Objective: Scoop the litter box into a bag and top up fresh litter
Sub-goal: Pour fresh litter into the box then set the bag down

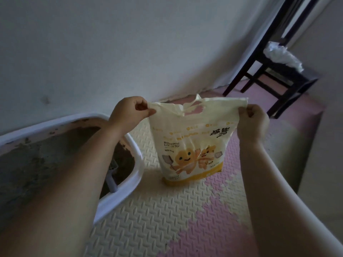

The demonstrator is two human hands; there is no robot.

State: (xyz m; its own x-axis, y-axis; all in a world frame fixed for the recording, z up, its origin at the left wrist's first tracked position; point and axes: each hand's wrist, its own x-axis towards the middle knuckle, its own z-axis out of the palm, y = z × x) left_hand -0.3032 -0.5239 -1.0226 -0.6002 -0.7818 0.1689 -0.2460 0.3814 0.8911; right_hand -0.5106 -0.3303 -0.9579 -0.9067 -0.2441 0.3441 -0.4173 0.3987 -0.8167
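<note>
A pale yellow bag of cat litter [193, 143] with cartoon figures stands upright on the foam floor mat. My left hand [130, 114] pinches its top left corner, and my right hand [252, 123] pinches the top right corner, stretching the top edge between them. The bag's carry handle hole shows at the top middle. To the left sits the white litter box [128, 188], with dark grey-brown litter inside. A grey scoop [112, 180] leans in the box against its near wall, partly hidden by my left forearm.
The floor is covered in cream and pink foam tiles [167, 210]. A white wall runs behind the box. A dark wooden chair [278, 78] with a white crumpled bag [282, 56] on its seat stands at the back right.
</note>
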